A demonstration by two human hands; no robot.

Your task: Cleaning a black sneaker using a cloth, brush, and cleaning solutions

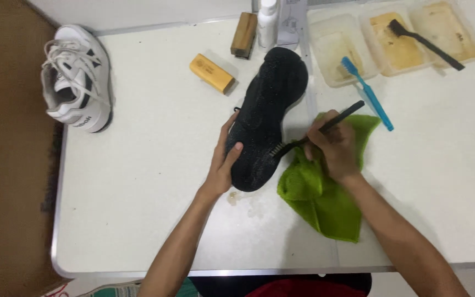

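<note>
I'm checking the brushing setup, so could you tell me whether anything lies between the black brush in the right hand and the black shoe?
Nothing visible does. The right hand holds the black brush with its bristles already against the black shoe, which the left hand steadies. The green cloth lies beside and beneath the right hand.

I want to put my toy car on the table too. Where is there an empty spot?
The widest bare patch lies between the white sneaker and the black shoe, below the yellow block. Another is at the right, past the green cloth and below the blue toothbrush. It is crowded at the top by the plastic trays, and around both hands.
</note>
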